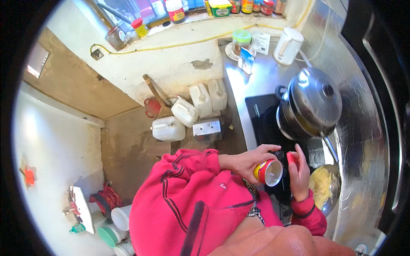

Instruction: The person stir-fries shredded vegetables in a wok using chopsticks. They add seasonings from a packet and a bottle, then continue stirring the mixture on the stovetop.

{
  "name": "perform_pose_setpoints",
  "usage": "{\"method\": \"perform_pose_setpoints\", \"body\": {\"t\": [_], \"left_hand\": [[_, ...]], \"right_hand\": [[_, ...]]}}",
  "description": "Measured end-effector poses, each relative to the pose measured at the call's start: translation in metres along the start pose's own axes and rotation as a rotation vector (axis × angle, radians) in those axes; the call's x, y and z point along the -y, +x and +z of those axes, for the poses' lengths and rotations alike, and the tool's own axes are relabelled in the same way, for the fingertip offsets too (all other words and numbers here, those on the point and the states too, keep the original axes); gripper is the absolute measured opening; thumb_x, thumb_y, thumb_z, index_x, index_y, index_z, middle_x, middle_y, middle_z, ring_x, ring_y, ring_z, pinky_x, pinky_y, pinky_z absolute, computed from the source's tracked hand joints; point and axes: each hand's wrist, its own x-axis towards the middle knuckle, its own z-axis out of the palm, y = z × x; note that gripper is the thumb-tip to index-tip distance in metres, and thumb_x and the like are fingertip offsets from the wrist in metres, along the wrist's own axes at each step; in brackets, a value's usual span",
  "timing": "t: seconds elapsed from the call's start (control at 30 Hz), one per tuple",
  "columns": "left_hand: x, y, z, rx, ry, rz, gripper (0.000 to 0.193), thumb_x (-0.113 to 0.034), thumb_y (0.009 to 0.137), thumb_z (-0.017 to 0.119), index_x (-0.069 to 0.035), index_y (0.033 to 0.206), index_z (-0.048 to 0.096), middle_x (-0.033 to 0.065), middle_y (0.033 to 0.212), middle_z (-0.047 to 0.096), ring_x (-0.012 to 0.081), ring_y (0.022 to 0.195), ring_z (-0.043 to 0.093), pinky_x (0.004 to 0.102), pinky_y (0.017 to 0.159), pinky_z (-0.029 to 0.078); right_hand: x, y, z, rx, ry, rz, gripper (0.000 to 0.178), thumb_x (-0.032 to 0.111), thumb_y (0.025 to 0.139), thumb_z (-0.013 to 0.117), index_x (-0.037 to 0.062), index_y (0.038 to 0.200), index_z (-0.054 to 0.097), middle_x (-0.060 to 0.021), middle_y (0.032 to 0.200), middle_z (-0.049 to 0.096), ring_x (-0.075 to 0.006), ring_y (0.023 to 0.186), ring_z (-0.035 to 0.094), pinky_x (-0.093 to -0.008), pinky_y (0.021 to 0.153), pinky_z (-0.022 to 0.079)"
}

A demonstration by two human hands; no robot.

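Note:
My left hand [247, 164] is wrapped round a small red and yellow tub [267, 172]. The tub is tilted, with its uncovered mouth toward me and a pale inside showing. Just to its right is my right hand [300, 177], fingers raised and bent, pinching a red lid [292, 157] that is mostly hidden. Both hands are over the near part of a black cooktop [264, 117]. Beside my right wrist, a bowl of pale yellow strips [323, 185] rests on the counter. Beyond the hands, a dark lidded pot [314, 104] sits on the cooktop.
The pot's long handle [329, 149] points toward the bowl. At the counter's far end are a white kettle [288, 46], a green-lidded jar [241, 39] and a blue-white packet [246, 60]. White jerrycans [168, 129] stand on the floor at left. Jars line the windowsill [196, 19].

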Motion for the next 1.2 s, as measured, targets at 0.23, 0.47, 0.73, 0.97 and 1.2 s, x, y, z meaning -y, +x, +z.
{"method": "perform_pose_setpoints", "body": {"t": [0.23,0.47,0.73,0.97,1.2], "left_hand": [[0.046,-0.021,-0.122,-0.007,-0.186,-0.174,0.087,-0.031,0.061,0.083,-0.004,0.133,0.042,0.0192,0.114,0.06,0.0359,0.104,0.061,0.0401,0.091,0.049],[0.066,-0.066,-0.216,-0.093,-0.189,-0.332,0.085,-0.033,0.063,0.081,-0.003,0.13,0.039,0.0226,0.109,0.06,0.0408,0.1,0.061,0.0433,0.084,0.051],[0.078,-0.101,-0.263,-0.225,-0.212,-0.496,0.083,-0.028,0.059,0.079,-0.003,0.127,0.039,0.0254,0.107,0.061,0.045,0.099,0.061,0.0463,0.082,0.052],[0.098,-0.101,-0.298,-0.438,-0.182,-0.4,0.092,-0.03,0.062,0.081,-0.001,0.136,0.034,0.0272,0.117,0.058,0.0429,0.107,0.06,0.0431,0.088,0.051],[0.144,-0.113,-0.47,-0.951,0.379,-0.523,0.09,-0.021,0.059,0.092,0.0,0.13,0.042,0.0146,0.12,0.059,0.0249,0.11,0.059,0.0392,0.096,0.047]], "right_hand": [[0.057,0.086,0.107,-0.015,-0.348,-0.589,0.07,0.049,0.095,0.048,-0.005,0.14,0.04,-0.0283,0.137,0.045,-0.0432,0.123,0.047,-0.0501,0.105,0.036],[0.117,0.186,0.177,0.227,-0.277,-0.59,0.065,0.034,0.09,0.054,-0.0053,0.14,0.04,-0.0278,0.138,0.044,-0.0434,0.125,0.047,-0.0477,0.107,0.037],[0.168,0.243,0.226,0.43,-0.537,-0.659,0.065,0.017,0.081,0.062,-0.0119,0.135,0.041,-0.0284,0.138,0.046,-0.0418,0.123,0.049,-0.0463,0.104,0.04],[0.196,0.293,0.247,0.483,-0.56,-0.721,0.078,0.035,0.082,0.069,-0.0102,0.138,0.038,-0.0285,0.141,0.042,-0.0426,0.13,0.043,-0.0458,0.108,0.036],[0.241,0.354,0.251,0.028,-0.371,-0.876,0.08,0.038,0.082,0.073,-0.0012,0.143,0.039,-0.0272,0.146,0.038,-0.0419,0.133,0.04,-0.0477,0.109,0.034]]}}
